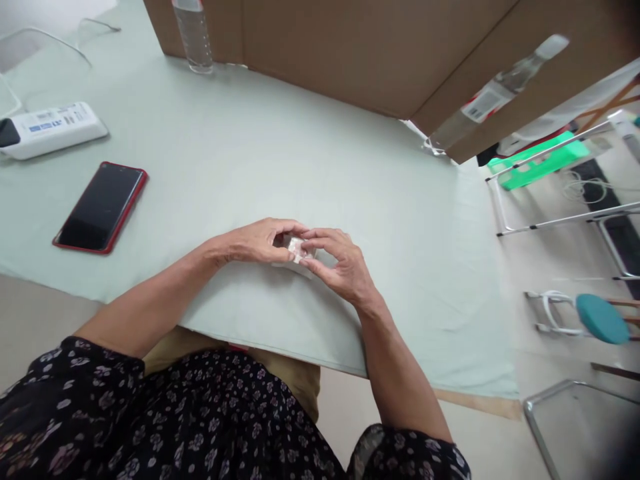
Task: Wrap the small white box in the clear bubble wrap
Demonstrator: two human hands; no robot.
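Head view: both hands met over the middle of a pale green table (310,167), near its front edge.
Left hand (257,241): fingers curled in, pinching one side of a small clear packet (297,250).
Right hand (340,263): thumb and fingertips pinched on the packet's other side.
Packet: tiny, whitish with something pinkish in it, held just above the tabletop between both hands. Couldn't tell what it was.
Phone (101,207): red case, screen dark, lay well off to the left.
Bottle (193,35): clear, stood at the far edge by a cardboard box (350,53).
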